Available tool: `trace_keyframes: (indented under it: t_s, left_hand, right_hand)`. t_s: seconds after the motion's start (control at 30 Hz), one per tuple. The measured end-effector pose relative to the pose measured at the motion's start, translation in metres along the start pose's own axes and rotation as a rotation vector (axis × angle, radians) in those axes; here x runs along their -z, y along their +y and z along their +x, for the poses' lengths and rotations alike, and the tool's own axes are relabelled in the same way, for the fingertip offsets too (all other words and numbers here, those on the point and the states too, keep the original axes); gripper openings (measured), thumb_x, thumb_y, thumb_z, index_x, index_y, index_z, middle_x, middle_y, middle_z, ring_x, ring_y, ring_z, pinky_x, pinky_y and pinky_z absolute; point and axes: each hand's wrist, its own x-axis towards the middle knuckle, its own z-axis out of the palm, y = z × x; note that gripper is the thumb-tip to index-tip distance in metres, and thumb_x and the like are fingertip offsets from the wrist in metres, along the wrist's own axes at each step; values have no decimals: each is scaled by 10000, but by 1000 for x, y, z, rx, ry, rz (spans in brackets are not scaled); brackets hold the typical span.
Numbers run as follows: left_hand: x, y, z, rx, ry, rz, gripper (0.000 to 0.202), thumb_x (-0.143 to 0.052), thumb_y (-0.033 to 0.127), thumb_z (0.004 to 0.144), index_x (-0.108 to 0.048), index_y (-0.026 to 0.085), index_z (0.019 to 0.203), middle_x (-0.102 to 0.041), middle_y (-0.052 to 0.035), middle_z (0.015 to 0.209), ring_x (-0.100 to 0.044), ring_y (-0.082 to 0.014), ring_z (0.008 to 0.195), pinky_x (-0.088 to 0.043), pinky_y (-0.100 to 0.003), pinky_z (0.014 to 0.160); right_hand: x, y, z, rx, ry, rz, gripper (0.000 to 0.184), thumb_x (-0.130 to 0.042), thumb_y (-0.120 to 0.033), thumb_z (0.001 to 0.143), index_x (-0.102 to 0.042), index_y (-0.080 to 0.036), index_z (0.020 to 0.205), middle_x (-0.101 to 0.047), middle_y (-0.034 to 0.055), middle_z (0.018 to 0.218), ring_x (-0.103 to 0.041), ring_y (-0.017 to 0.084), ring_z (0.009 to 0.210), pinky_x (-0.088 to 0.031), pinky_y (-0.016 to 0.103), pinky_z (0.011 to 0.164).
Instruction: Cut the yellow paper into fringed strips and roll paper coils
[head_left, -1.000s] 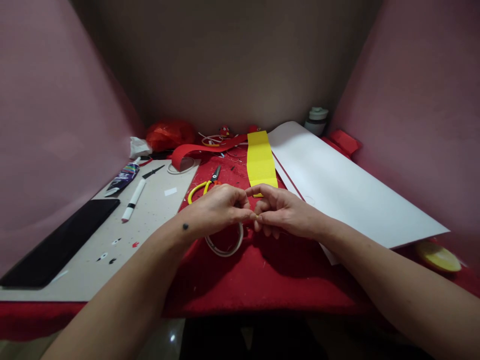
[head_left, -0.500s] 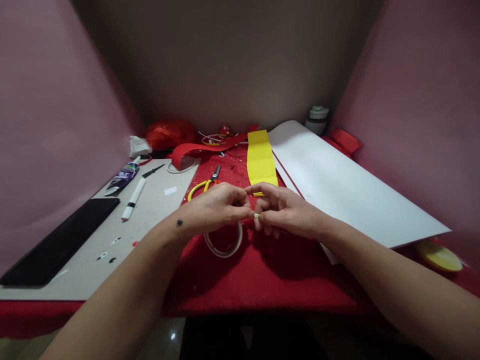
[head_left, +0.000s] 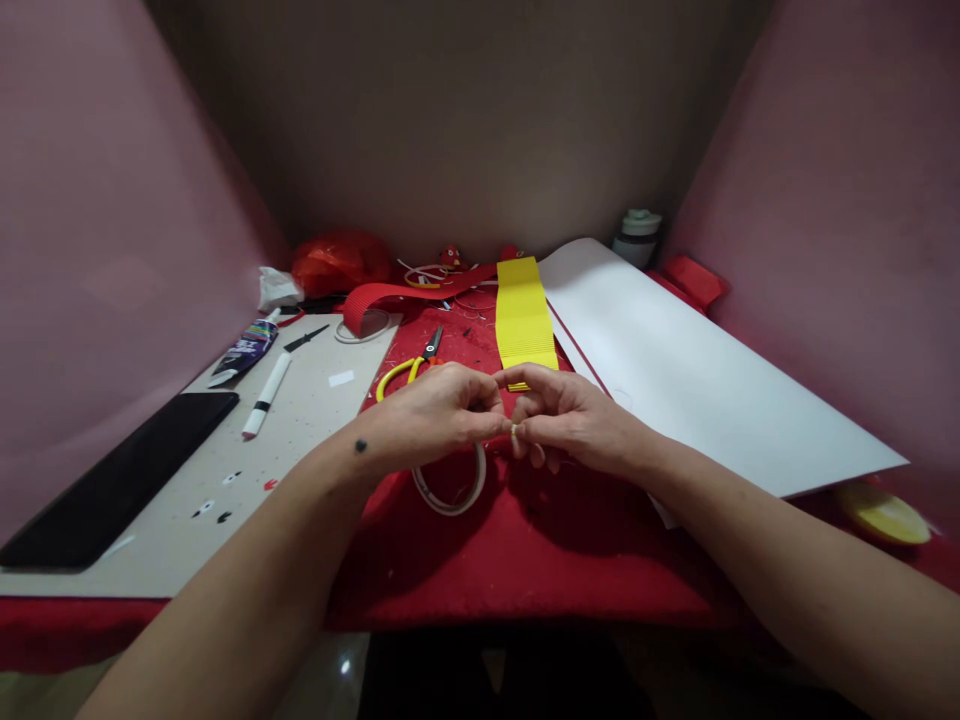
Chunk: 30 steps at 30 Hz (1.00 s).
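Observation:
My left hand [head_left: 454, 408] and my right hand [head_left: 566, 415] meet over the middle of the red cloth. Thumbs and fingertips of both pinch one tiny pale yellowish piece [head_left: 514, 430], too small to name. Below my left hand lies a white ring-shaped roll of tape [head_left: 480, 490], partly covered by the hand. Yellow-handled scissors [head_left: 409, 370] rest just beyond that hand, their blades pointing away. A strip of yellow corrugated paper [head_left: 525, 315] stretches back from behind my right fingers.
On the left, a grey board [head_left: 307, 430] carries a glue tube [head_left: 246, 348], a white marker [head_left: 268, 395], a black flat object [head_left: 120, 480] and small cut bits. Red corrugated paper [head_left: 405, 292] curls behind. A large white sheet [head_left: 675, 360] covers the right; a bottle [head_left: 636, 238] stands at the back.
Both hands stay together in nearly the same place. The pale piece between the fingertips looks slightly turned and narrower. The view has shifted very slightly.

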Motion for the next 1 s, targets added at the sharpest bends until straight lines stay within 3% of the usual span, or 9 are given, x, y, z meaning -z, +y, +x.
trace_keyframes:
  t_s: [0.3,0.73,1.0]
  left_hand:
    - [0,-1,0,13,-22,3,172,-498,290,763,-545,151,672,-438,36,580,-360,-74,524,-260,-202,460]
    - [0,3,1,9,-22,-21,183,-510,270,771,-530,144,639,-411,40,562,-335,-64,511,-252,-206,456]
    - [1,-3,1,24,-23,-34,215,-511,328,787,-616,140,793,-559,-1,668,-461,-88,561,-331,-207,501]
  right_hand:
    - [0,-1,0,0,-24,56,536,-445,-34,681,-440,-192,1194,-613,-40,652,-496,82,457,-405,182,419]
    - [-2,3,2,-12,55,35,557,-441,-30,635,-494,-190,1166,-586,-56,576,-469,76,423,-369,162,366]
    - [-1,-3,0,-40,81,47,517,-457,-50,666,-464,-179,1167,-584,-59,590,-460,70,393,-371,164,356]
